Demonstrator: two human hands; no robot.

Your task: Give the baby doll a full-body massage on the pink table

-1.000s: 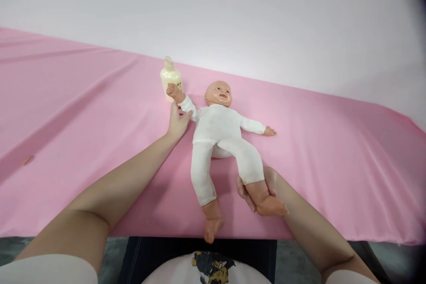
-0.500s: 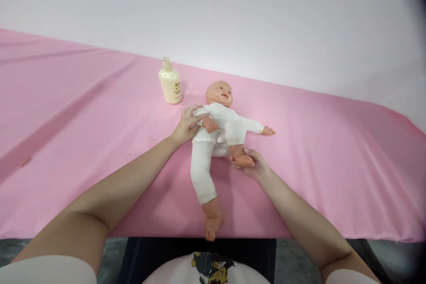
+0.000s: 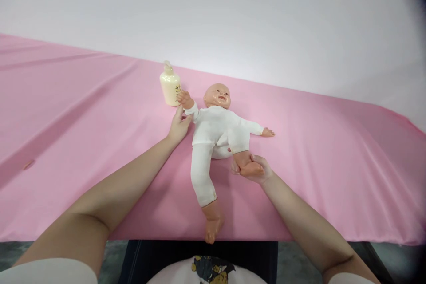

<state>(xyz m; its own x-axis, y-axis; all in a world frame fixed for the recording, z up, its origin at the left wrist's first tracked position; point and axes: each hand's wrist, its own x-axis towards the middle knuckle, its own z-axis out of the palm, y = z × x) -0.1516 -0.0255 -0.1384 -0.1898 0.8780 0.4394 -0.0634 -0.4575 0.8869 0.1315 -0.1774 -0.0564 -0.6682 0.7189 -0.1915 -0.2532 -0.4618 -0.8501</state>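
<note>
A baby doll (image 3: 216,126) in a white suit lies on its back, its head away from me. My left hand (image 3: 180,125) is closed around the doll's raised arm on the left, near the white cuff; some fingers are hidden behind it. The doll's small hand there is up in front of the pump bottle. My right hand (image 3: 258,169) holds the doll's bent leg on the right from below, at the ankle and foot. The doll's other leg stretches toward me, its foot at the table's front edge.
A cream pump bottle (image 3: 171,86) stands behind my left hand, near the doll's head. Pink cloth (image 3: 326,164) covers the near part of the table, with white surface (image 3: 213,17) beyond. A small reddish piece (image 3: 28,164) lies far left.
The doll's arm on the left has swung from across its body up and outward, with my left hand now at it. The bent leg and my right hand have shifted slightly right and toward me.
</note>
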